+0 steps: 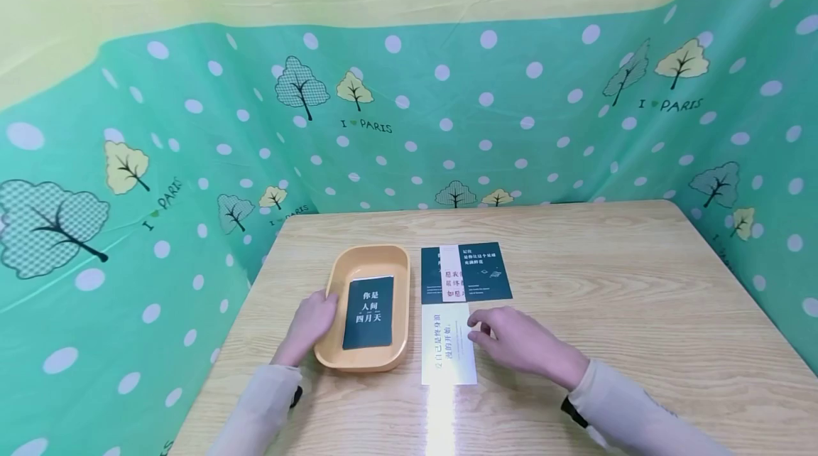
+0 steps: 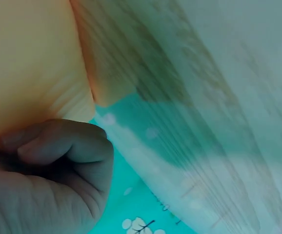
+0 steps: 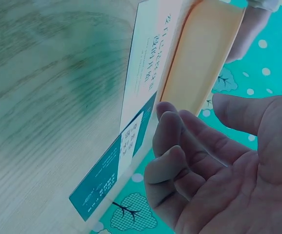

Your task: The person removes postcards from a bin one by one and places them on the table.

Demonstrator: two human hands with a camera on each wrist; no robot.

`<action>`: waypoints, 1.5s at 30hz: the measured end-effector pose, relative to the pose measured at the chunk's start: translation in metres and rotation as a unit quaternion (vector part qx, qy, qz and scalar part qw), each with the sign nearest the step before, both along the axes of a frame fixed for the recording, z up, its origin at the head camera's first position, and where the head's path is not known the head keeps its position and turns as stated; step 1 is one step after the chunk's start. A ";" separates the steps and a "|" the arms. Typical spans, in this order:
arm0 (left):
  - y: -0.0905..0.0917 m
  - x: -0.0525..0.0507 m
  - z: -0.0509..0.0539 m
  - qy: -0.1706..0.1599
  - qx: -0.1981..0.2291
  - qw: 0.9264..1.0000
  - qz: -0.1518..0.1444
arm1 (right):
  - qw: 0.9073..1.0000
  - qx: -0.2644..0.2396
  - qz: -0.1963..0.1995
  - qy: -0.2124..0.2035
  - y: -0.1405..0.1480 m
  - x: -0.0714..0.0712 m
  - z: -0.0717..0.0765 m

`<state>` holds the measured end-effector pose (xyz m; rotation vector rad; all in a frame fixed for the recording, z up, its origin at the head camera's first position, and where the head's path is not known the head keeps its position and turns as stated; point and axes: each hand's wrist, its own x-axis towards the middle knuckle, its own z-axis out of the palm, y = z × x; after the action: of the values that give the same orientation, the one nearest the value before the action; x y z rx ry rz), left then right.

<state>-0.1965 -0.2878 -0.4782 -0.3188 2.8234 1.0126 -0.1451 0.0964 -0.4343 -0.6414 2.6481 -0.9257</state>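
Note:
My left hand (image 1: 311,324) grips the left rim of an orange tray (image 1: 400,314); in the left wrist view its curled fingers (image 2: 58,141) are at the tray wall (image 2: 29,58). Inside the tray lies a dark green card (image 1: 368,328) with white writing. My right hand (image 1: 527,346) hovers by the right edge of a white card (image 1: 449,364), fingers loosely bent and holding nothing, as the right wrist view of the hand (image 3: 219,170) shows. Just beyond the white card are dark green cards (image 1: 488,271) with a narrow pale strip (image 1: 450,273) across them.
The wooden table (image 1: 594,278) extends right of the cards and behind the tray. A green and yellow curtain (image 1: 447,108) with dots and trees hangs around its back and sides. Light glares off the table in front of the white card.

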 end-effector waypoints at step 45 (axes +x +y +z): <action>-0.003 0.002 -0.009 0.021 -0.002 1.000 -0.006 | 0.997 -0.024 -0.053 -0.048 -0.130 -0.081 0.057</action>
<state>-0.1947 -0.2905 -0.4869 -0.2838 2.8608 1.0236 -0.2262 -0.0338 -0.3769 -0.4600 2.6025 -1.0259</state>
